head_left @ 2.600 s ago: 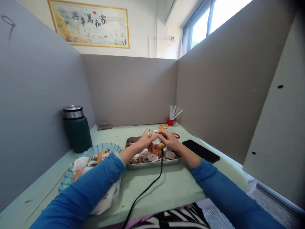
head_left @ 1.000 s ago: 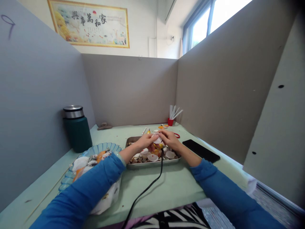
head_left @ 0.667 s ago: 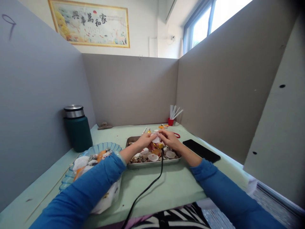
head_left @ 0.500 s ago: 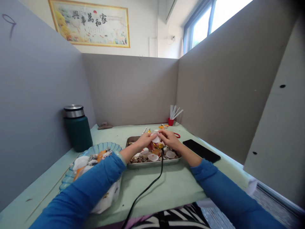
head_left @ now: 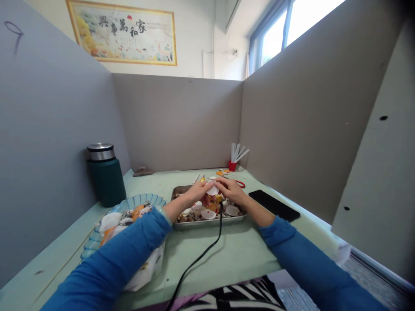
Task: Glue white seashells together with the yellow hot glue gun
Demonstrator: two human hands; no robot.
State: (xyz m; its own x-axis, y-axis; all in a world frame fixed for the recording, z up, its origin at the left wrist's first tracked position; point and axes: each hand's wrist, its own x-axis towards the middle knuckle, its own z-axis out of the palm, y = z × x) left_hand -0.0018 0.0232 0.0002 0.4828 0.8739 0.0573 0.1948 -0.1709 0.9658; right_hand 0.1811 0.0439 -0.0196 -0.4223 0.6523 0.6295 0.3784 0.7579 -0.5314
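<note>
Together, the left hand [head_left: 198, 192] and right hand [head_left: 230, 190] pinch a white shell [head_left: 212, 189] between their fingers, over the metal tray [head_left: 210, 223] in the middle of the counter [head_left: 233, 255]. Loose shells [head_left: 208, 214] fill that tray. A black cord [head_left: 201, 256] runs from just below the hands to the near edge. On the left, a sleeve [head_left: 129, 246] partly hides a blue plate [head_left: 139, 199]; on the right lies a black phone [head_left: 274, 204]

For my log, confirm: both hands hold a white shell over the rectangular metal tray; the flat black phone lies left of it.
Not left: the head view shows the black phone lying right of the metal tray. The rest holds.
</note>
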